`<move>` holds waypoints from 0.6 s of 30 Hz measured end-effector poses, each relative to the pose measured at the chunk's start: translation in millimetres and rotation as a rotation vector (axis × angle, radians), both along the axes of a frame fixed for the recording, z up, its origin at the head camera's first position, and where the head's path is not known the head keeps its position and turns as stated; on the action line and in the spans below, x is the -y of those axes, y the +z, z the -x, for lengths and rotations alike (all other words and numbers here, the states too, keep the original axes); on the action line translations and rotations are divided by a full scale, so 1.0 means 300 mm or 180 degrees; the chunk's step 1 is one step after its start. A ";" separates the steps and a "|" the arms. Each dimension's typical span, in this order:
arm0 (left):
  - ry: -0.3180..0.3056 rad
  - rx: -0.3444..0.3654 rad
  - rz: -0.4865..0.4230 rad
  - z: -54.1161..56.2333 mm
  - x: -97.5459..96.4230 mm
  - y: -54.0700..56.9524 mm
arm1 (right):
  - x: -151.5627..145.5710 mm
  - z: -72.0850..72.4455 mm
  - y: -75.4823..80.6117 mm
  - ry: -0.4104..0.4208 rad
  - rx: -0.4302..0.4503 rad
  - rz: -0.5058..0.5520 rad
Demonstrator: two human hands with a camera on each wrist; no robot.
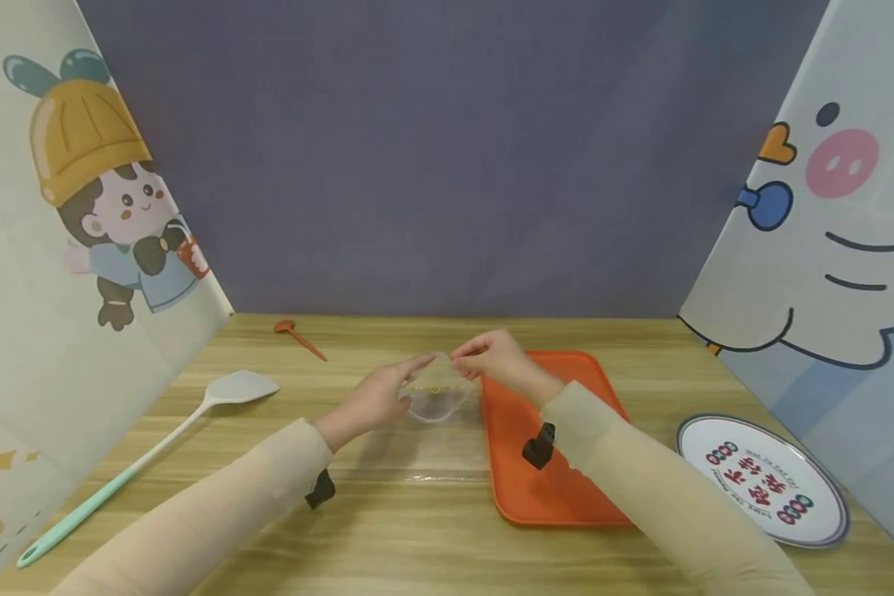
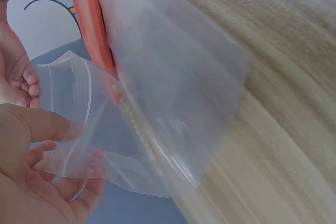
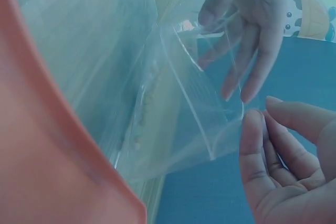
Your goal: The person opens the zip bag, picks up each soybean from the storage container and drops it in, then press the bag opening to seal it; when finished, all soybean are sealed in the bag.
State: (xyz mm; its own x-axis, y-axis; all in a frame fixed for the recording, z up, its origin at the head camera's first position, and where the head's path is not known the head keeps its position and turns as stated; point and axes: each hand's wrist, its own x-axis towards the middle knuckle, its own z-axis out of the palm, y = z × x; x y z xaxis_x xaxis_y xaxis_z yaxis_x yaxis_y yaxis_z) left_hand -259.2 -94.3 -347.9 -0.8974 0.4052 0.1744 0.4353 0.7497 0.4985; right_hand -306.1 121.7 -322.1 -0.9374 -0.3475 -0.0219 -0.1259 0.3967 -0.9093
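A clear zip-lock bag (image 1: 439, 406) lies partly on the table, with its mouth end raised between the two hands. A row of small yellow bits (image 1: 435, 389) shows through the plastic, too small to identify. My left hand (image 1: 376, 399) holds the left side of the mouth. In the left wrist view its thumb (image 2: 65, 128) is on the near side of the plastic, and its other fingers show through the film. On the right side, my right hand (image 1: 501, 362) pinches the mouth's edge between thumb and index finger (image 3: 253, 129).
An orange tray (image 1: 514, 497) is under the right forearm, just beside the bag. Farther right sits a white plate (image 1: 763, 480) with printed writing. To the left lie a spatula (image 1: 242, 386) with a mint handle and a small red-brown spoon (image 1: 285, 326).
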 end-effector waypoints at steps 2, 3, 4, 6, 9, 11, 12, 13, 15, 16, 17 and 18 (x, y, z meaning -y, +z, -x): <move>-0.0007 -0.0018 -0.0001 0.002 0.002 -0.002 | -0.012 0.000 0.004 -0.0033 -0.0008 -0.0049; -0.0011 -0.0030 -0.0004 0.003 0.004 -0.003 | -0.021 0.001 0.005 -0.0043 -0.0011 -0.0059; -0.0013 -0.0041 -0.0001 0.003 0.005 -0.003 | -0.033 0.001 0.008 -0.0047 -0.0024 -0.0085; -0.0018 -0.0057 0.0012 0.004 0.006 -0.001 | -0.061 0.002 0.012 -0.0061 -0.0021 -0.0126; -0.0029 -0.0066 0.0021 0.004 0.007 0.002 | -0.112 0.001 0.011 -0.0046 -0.0001 -0.0150; -0.0026 -0.0050 0.0014 0.003 0.007 0.003 | -0.150 -0.003 0.007 -0.0051 0.0045 -0.0154; -0.0022 -0.0041 0.0007 0.003 0.007 0.003 | -0.171 -0.005 0.003 -0.0034 0.0060 -0.0158; -0.0018 -0.0026 -0.0003 0.002 0.006 0.002 | -0.191 -0.007 -0.003 -0.0035 0.0092 -0.0141; -0.0016 0.0014 -0.0030 0.001 0.006 -0.001 | -0.233 -0.010 -0.016 -0.0046 0.0146 -0.0158; -0.0021 0.0037 -0.0049 0.000 0.005 -0.003 | -0.255 -0.013 -0.023 -0.0040 0.0178 -0.0185; -0.0024 0.0057 -0.0060 0.000 0.004 -0.004 | -0.277 -0.014 -0.030 -0.0047 0.0216 -0.0219; -0.0028 0.0062 -0.0063 0.000 0.003 -0.007 | -0.300 -0.016 -0.037 -0.0020 0.0232 -0.0256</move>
